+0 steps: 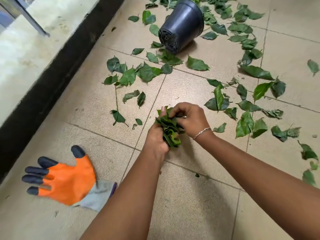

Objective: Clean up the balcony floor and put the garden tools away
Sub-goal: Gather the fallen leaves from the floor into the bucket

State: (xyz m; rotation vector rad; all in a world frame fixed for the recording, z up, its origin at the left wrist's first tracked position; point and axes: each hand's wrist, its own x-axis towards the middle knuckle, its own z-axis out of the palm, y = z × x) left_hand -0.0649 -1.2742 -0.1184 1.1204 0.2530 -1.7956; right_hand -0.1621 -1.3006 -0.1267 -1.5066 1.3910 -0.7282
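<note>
Leaf bunch gripped by left hand, fingers curled round it, fingertips hidden; right hand pinched bunch top. Tipped black pot: mouth faced away, unseen. Orange glove blurred.

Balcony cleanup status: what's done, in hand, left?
Done: little, just one bunch gathered. In hand: left hand grips the bunch, right hand pinches its top. Left: most leaves lie scattered over the floor, pot on its side, glove lying out.
</note>
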